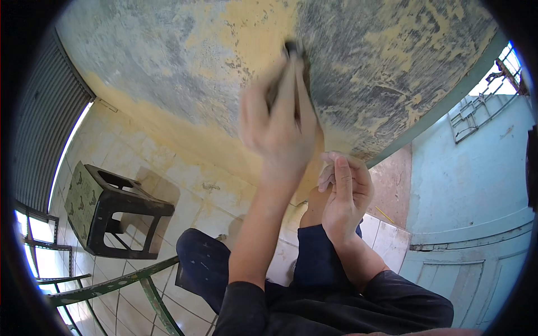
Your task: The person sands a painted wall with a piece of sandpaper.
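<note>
My left hand point(279, 122) is raised against a wall point(201, 46) with patchy yellow and grey, scuffed paint. Its fingers are pinched around a small dark object point(291, 47), which motion blur and the fingers partly hide; its exact kind cannot be told. Lower and to the right, my right hand point(349, 189) hangs in the air above my right knee point(315, 206). The palm side faces me, the fingers curl loosely, and the thumb points up. Nothing shows in it, and pale dust coats its fingertips.
A black plastic stool point(138, 231) with a green patterned top stands on dusty white floor tiles point(218, 201) at left. Near my left knee point(201, 252) runs a green metal frame point(113, 285) with chipped paint. A light-blue door point(466, 269) is at right, a ribbed grey shutter point(46, 122) at far left.
</note>
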Motion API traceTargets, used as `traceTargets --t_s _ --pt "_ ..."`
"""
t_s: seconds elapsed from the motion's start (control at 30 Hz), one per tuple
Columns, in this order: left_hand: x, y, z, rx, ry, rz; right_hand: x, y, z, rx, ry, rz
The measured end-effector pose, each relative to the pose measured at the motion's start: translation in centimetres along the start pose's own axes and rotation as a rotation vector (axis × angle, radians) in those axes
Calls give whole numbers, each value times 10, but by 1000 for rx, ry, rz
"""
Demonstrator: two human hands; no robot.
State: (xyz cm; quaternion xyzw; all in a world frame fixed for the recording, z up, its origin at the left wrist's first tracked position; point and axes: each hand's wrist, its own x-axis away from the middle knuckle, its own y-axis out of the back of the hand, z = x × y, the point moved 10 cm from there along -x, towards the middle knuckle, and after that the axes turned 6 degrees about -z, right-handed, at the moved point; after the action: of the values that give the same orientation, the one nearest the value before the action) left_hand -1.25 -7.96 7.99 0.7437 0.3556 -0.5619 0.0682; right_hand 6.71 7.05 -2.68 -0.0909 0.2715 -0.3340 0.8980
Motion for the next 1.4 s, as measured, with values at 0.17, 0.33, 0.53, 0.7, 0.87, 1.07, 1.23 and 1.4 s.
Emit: traceTargets --t_s 0.17,0.33,0.53,0.7,0.87,1.07,1.23,1.4 --pt "48 13 9 -44 28 124 2 -7 -1 0 0 1" --pt "-26 -8 6 5 13 10 3 -4 3 41 -20 -15" --pt "44 14 1 -35 -16 122 3 -5 -1 -46 -25 -25" --pt "-18 -5 2 -9 -40 16 1 1 5 29 3 -18" --pt "-5 0 7 42 20 -6 -1 3 2 -3 -4 -33" --pt "16 3 3 25 11 40 2 2 1 -8 -10 -7" --pt "-38 -8 0 55 -16 -5 0 2 2 -25 -2 -24" --pt "30 9 8 75 80 76 2 1 0 4 -8 -17"
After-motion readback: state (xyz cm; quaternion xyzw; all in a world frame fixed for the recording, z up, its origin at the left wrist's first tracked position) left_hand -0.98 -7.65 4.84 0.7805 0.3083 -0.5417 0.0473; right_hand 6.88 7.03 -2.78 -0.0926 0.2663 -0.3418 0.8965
